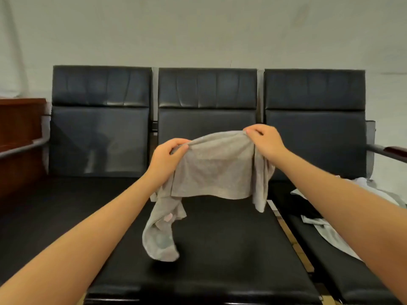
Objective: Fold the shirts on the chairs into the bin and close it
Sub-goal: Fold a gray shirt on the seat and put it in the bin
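Shirt (211, 166), pale grey-beige and soft-looking, hangs in the air over the middle seat (220, 249) of a row of three black padded chairs. It is held up by its top edge, which stretches in a shallow arch between the two hands. Below that edge one layer falls as a broad, fairly flat panel with a straight lower hem. A narrow strip of fabric drops past the hem on the right side. On the left a longer, twisted part (it may be a sleeve, though I cannot tell) trails down and curls just above the seat or on it; which, I cannot tell. A small pinkish patch shows on that trailing part, and the cloth there is faintly mottled.

The left hand (168, 156) pinches the top edge at the left end, its fingers curled over the fabric and the thumb against it. The right hand (264, 139) grips the right end a little higher, fingers bent over the edge, with cloth draped down under the wrist.

On the right seat (352, 271) lies a heap of other clothes (326, 225), white and light grey with a dark piece among them, well apart from the held shirt. A dark armrest (387, 151) stands out at the far right, and brown wooden furniture (19, 128) stands beside the left chair. A plain pale wall (198, 29) is behind the chair backs.
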